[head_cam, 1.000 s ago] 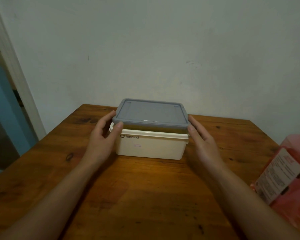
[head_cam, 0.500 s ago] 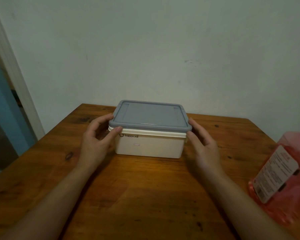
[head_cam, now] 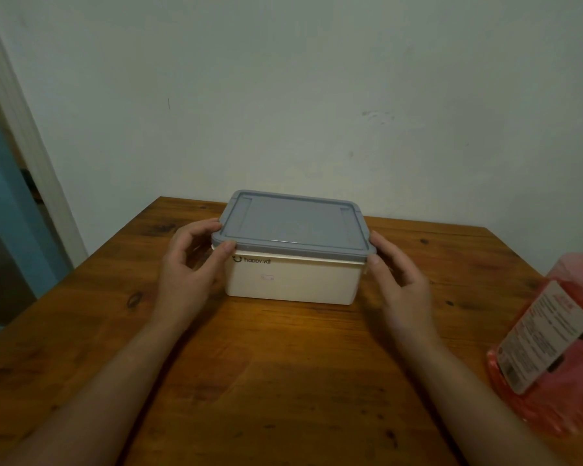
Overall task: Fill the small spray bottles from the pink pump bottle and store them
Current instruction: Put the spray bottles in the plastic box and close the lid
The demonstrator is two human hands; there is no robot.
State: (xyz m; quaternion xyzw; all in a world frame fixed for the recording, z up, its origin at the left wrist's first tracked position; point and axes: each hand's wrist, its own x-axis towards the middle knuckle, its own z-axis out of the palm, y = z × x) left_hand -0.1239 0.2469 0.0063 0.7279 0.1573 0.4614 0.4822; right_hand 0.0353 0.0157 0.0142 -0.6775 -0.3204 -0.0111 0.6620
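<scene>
A cream storage box point(head_cam: 293, 282) with a grey lid point(head_cam: 293, 227) stands at the middle of the wooden table point(head_cam: 266, 364). My left hand point(head_cam: 189, 267) grips the lid's left front corner, thumb on its front edge and fingers on its side. My right hand point(head_cam: 398, 277) holds the lid's right front corner with the thumb under the rim. The lid sits flat on the box. A pink bottle point(head_cam: 549, 344) with a white label lies at the right edge, its top out of view. No small spray bottles are visible.
A pale wall stands right behind the table's far edge. At the left are a white door frame point(head_cam: 21, 129) and a blue door point(head_cam: 11, 213). Bare wood lies between my forearms in front of the box.
Both hands have slid down and curled onto the lid's front corners. The lid, slightly raised a second ago, now rests flat on the box.
</scene>
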